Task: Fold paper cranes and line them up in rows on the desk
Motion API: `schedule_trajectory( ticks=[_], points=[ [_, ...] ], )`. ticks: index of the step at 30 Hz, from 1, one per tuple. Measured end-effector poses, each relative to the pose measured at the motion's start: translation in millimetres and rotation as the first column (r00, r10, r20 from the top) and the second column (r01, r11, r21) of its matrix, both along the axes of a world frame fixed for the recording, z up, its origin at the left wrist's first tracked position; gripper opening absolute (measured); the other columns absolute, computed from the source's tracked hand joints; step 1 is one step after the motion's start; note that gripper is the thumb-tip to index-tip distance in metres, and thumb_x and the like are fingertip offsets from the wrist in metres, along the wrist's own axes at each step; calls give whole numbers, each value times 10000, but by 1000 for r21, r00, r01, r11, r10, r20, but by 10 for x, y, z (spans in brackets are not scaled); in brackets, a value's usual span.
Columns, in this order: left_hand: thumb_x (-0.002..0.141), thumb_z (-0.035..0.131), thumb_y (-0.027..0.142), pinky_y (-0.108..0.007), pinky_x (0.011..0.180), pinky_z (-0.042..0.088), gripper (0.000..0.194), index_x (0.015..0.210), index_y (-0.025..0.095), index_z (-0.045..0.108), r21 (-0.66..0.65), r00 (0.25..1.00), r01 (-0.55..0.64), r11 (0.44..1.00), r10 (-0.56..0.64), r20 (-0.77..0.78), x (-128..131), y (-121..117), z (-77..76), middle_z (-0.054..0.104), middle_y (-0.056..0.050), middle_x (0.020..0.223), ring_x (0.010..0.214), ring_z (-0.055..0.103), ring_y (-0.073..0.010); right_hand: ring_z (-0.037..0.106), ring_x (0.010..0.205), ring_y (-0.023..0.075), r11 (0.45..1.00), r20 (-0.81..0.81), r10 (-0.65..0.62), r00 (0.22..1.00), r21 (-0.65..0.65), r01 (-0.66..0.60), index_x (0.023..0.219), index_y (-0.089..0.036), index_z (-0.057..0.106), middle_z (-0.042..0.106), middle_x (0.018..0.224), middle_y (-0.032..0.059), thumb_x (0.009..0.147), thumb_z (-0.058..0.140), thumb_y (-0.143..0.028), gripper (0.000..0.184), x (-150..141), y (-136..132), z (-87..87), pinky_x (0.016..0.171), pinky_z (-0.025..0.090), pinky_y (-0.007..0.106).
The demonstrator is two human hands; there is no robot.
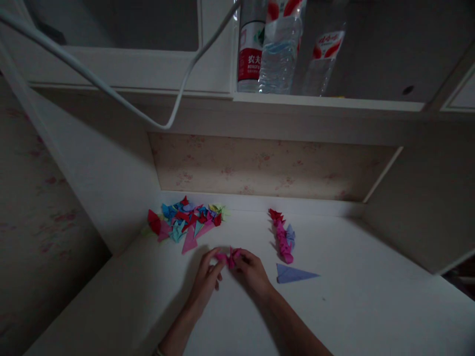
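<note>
Both hands meet low over the white desk (334,306) and pinch a small pink folded paper piece (229,257) between them. My left hand (208,275) grips its left end with fingers pressed together. My right hand (251,270) grips its right end. A heap of folded paper triangles (183,222) in red, blue, pink and yellow lies behind my left hand. A chain of joined pink and red paper pieces (282,236) lies behind my right hand. Next to my right hand lies a flat lilac paper triangle (293,273).
The desk sits in a dim alcove with side panels left and right. A shelf above holds several plastic water bottles (278,44). A white cable (122,99) droops across the upper left. The patterned back wall (267,165) closes the far side.
</note>
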State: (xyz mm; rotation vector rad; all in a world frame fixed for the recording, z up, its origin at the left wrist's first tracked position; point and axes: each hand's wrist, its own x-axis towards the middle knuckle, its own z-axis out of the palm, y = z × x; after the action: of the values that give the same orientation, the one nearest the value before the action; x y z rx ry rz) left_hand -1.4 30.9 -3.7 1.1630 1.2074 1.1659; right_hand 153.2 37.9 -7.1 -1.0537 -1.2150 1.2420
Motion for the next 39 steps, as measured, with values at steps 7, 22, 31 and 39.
schedule_trajectory(
  ticks=[7, 22, 31, 39],
  points=[
    [757, 527, 625, -181, 370, 308, 607, 1147, 162, 571, -51, 983, 181, 982, -179, 34, 116, -85, 29, 534, 49, 575, 394, 441, -76, 625, 774, 193, 980, -476, 59, 877, -140, -142, 950, -163, 696, 691, 883, 79, 738, 713, -300, 254, 233, -366, -6, 730, 456, 309],
    [749, 646, 275, -204, 497, 389, 297, 1021, 158, 641, 60, 940, 333, 941, -327, -95, 132, -109, -27, 656, -30, 789, 543, 498, -91, 653, 859, 206, 978, -510, 12, 860, -175, -117, 1034, -188, 668, 717, 942, 75, 690, 774, -224, 362, 208, -376, -106, 847, 456, 356],
    [748, 681, 319, -215, 535, 424, 364, 1074, 166, 627, 85, 920, 392, 916, -393, -14, 143, -119, -77, 677, -85, 968, 691, 577, -141, 649, 750, 190, 989, -486, -49, 872, -145, -25, 976, -216, 592, 704, 818, 31, 680, 791, -276, 361, 188, -385, -135, 751, 467, 333],
    [736, 691, 322, -206, 513, 414, 307, 995, 170, 631, 93, 923, 383, 919, -384, -13, 153, -141, -63, 673, -69, 932, 693, 582, -146, 536, 618, 112, 998, -459, -41, 888, -65, 12, 820, -227, 556, 628, 708, -38, 761, 729, -292, 195, 194, -403, -160, 601, 388, 225]
  ],
)
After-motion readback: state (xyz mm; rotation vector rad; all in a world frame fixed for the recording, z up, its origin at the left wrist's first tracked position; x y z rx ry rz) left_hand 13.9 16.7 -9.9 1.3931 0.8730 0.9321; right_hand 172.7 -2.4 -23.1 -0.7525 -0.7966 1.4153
